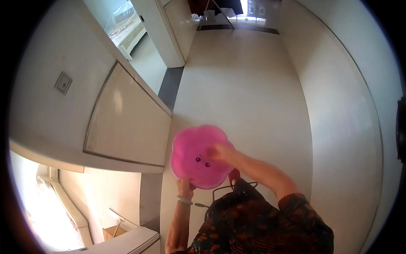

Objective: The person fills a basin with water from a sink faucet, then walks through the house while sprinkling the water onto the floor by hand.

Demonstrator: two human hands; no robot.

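Observation:
A pink, scalloped plastic piece (190,144), shaped like a flower and printed with two eyes and a small smile, is in front of my body. I cannot tell whether it is a stool or a basin. At its lower left rim my left hand (186,189), with a pale bangle on the wrist, is closed on the edge. My right hand (220,153) is over the face side, at the right half of the pink piece. Motion blurs its fingers, and whether it touches the surface is unclear.
A dark cable (214,194) lies on the pale floor (237,84) near my feet. Walls with light panels run along both sides. An open doorway at upper left shows a plastic-wrapped bed (127,36). A metal-legged stand (220,15) is at the far end.

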